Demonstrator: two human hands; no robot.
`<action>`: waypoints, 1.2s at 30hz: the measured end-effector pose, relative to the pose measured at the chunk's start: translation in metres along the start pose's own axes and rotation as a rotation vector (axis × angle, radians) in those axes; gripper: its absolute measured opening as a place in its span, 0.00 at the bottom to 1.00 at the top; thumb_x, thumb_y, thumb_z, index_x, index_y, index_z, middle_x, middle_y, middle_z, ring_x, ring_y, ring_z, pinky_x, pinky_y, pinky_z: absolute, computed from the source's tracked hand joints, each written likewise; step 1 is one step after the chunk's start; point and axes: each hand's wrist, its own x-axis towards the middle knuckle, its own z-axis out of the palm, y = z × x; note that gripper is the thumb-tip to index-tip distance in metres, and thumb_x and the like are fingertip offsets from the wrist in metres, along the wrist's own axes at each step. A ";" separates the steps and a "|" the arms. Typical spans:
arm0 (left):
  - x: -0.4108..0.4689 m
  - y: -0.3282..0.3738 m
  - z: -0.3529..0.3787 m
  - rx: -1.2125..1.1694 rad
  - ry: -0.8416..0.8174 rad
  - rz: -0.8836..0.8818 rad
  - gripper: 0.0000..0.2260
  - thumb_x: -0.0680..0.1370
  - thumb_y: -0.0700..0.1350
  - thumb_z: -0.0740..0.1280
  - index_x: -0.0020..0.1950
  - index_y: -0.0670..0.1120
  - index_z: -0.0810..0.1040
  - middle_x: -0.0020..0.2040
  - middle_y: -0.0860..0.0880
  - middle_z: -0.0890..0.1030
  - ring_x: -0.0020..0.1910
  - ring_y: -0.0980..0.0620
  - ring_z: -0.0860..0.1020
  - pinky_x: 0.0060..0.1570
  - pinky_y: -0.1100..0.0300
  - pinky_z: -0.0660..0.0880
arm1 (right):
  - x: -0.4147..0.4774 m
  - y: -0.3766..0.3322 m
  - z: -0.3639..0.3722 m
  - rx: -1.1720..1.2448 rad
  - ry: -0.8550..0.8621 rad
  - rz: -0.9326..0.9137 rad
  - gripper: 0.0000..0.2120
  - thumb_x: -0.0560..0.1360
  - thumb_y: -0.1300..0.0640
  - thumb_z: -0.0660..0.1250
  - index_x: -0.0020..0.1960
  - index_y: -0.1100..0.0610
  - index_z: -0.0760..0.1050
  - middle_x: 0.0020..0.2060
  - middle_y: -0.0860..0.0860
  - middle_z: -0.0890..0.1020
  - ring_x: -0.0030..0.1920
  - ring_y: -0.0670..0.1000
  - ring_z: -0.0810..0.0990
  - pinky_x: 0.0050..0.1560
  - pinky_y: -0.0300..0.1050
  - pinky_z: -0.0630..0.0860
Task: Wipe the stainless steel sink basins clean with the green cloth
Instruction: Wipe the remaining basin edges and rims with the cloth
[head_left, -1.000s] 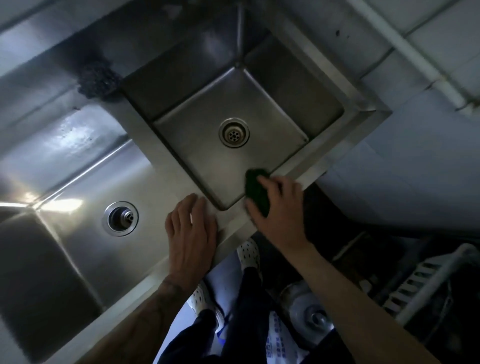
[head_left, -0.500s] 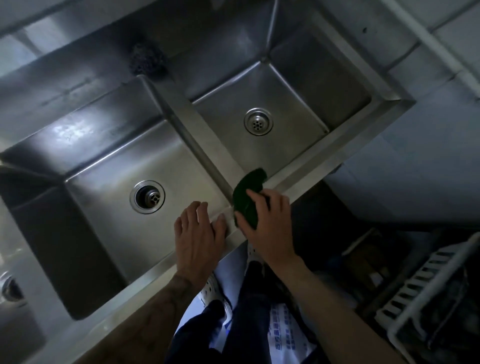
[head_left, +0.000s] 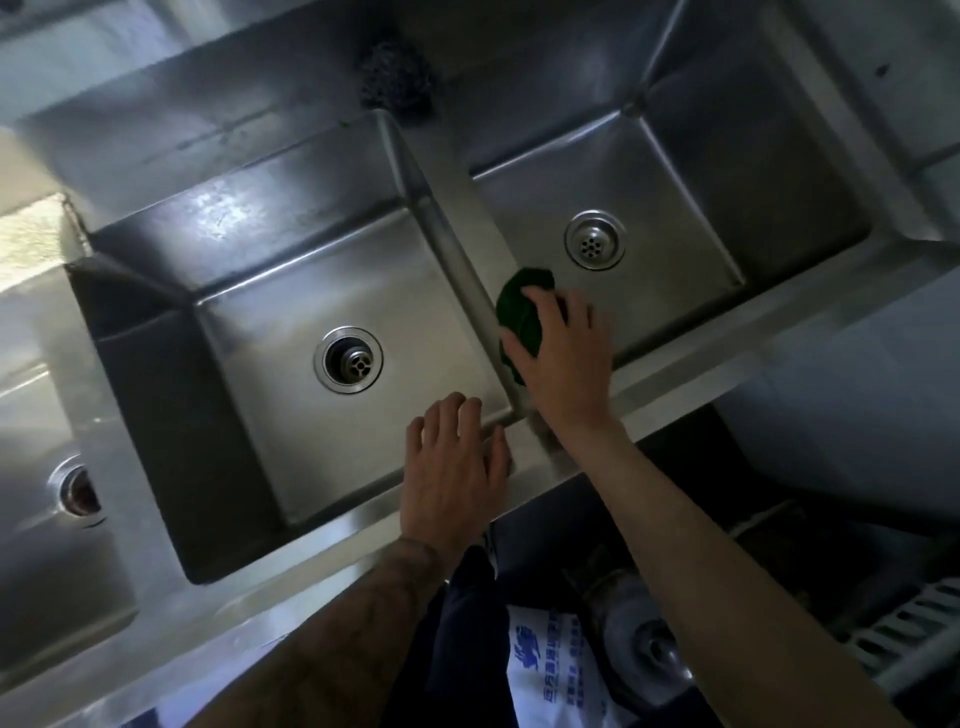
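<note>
A steel sink unit fills the view, with a middle basin (head_left: 291, 270) and a right basin (head_left: 691, 171), each with a round drain. My right hand (head_left: 566, 358) presses the dark green cloth (head_left: 519, 306) against the left inner side of the right basin, next to the divider (head_left: 462, 218) between the two basins. Fingers cover part of the cloth. My left hand (head_left: 452, 467) lies flat, fingers spread, on the front rim at the near right corner of the middle basin, holding nothing.
A dark steel-wool scourer (head_left: 397, 78) sits on the back ledge above the divider. A third basin (head_left: 57, 519) shows at the far left. Below the front rim are my legs, a white printed bag (head_left: 550, 670), a metal pot and a white rack (head_left: 904, 623).
My right hand has carried the cloth from the front rim forward into the right basin along the divider. The view has swung left, showing more of the middle basin. My left hand stays on the rim.
</note>
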 end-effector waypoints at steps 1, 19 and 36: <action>0.001 0.000 0.000 -0.003 0.008 0.000 0.16 0.84 0.52 0.56 0.63 0.44 0.75 0.61 0.45 0.77 0.59 0.44 0.75 0.61 0.47 0.73 | 0.017 -0.006 0.003 0.045 -0.010 -0.007 0.25 0.78 0.39 0.66 0.70 0.50 0.72 0.64 0.55 0.76 0.60 0.58 0.74 0.57 0.48 0.70; 0.004 -0.003 0.001 -0.031 -0.034 -0.006 0.14 0.83 0.52 0.59 0.62 0.46 0.75 0.61 0.47 0.76 0.57 0.45 0.75 0.62 0.47 0.71 | 0.120 -0.056 0.023 0.118 -0.025 -0.053 0.22 0.78 0.46 0.68 0.68 0.54 0.74 0.64 0.58 0.75 0.59 0.63 0.72 0.59 0.54 0.69; 0.005 -0.005 0.006 -0.068 -0.008 -0.003 0.16 0.81 0.52 0.63 0.65 0.46 0.74 0.64 0.45 0.77 0.61 0.43 0.76 0.63 0.46 0.71 | 0.221 -0.108 0.044 0.060 -0.075 -0.019 0.22 0.79 0.45 0.66 0.70 0.53 0.72 0.68 0.57 0.72 0.64 0.62 0.73 0.65 0.53 0.70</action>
